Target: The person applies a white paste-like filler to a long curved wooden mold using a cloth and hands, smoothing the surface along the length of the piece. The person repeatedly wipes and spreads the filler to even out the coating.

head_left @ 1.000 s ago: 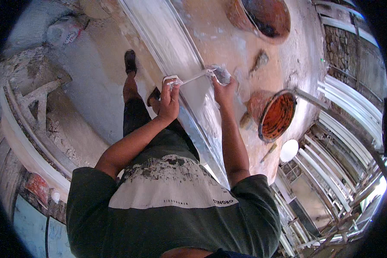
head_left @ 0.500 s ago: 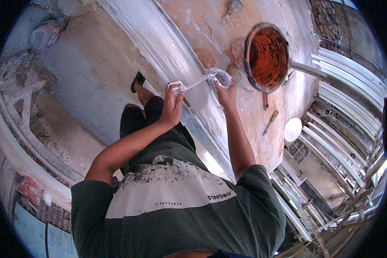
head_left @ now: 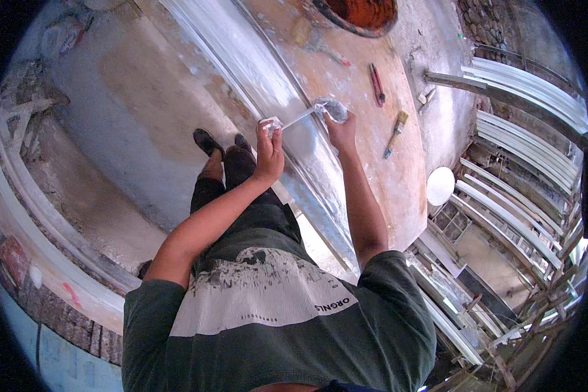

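Observation:
Both my hands are over a long, shiny, silvery moulding bed (head_left: 268, 72) that runs diagonally along the table. My left hand (head_left: 268, 153) pinches a crumpled whitish bunch between thumb and fingers. From it a thin whitish strip (head_left: 298, 120) stretches across to my right hand (head_left: 342, 132). There, thumb and fingers close on a translucent, loosely looped bundle (head_left: 333, 109) of the same look. I cannot make out whether it is plastic or fibre. The strip hangs above the bed's right-hand edge.
A dark-rimmed bucket (head_left: 380, 31), orange-brown inside, stands at the far edge of view. Right of my hands lie a red-handled tool (head_left: 377, 85), a paintbrush (head_left: 396, 134) and a wider brush (head_left: 313, 39). Long white mouldings (head_left: 529, 157) rest on racks at right.
My view has shifted, so the bucket sits higher and is partly cut off. The strip between my hands looks thinner. My feet have shifted; both hands keep their hold.

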`<state>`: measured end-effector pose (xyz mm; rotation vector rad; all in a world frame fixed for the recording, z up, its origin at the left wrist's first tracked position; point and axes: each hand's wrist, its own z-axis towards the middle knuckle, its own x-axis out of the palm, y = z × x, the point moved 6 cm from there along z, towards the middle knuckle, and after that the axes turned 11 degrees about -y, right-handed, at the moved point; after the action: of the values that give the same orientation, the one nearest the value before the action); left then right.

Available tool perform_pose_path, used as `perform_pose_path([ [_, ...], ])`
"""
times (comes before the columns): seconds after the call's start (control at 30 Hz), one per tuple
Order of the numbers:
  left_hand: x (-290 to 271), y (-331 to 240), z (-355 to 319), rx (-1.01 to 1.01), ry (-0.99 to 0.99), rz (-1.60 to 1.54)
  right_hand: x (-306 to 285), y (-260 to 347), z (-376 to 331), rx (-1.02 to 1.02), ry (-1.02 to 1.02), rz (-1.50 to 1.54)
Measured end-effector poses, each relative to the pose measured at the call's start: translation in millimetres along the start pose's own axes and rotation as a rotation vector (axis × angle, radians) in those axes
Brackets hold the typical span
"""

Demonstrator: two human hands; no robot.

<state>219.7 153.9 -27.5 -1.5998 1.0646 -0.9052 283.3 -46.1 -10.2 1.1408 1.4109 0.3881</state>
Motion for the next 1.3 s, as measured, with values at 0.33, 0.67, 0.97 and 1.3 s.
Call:
perform_pose_path([
  [0.33, 51, 47, -152, 0.005, -0.087, 0.055, -100, -64, -75, -0.039, 0.078, 0.066],
  [0.67, 106, 85, -307, -0.038, -0.039, -0.005, -218, -177, -156, -0.06, 0.064, 0.098],
  [0.97, 171, 122, -448, -0.027, -0.037, -0.032, -333, -276, -224, -0.007, -0.028, 0.01],
  [1.3, 231, 171, -604, -0.019, -0.056, 0.019, -449, -361, -303, 0.028, -0.008, -0.055],
])
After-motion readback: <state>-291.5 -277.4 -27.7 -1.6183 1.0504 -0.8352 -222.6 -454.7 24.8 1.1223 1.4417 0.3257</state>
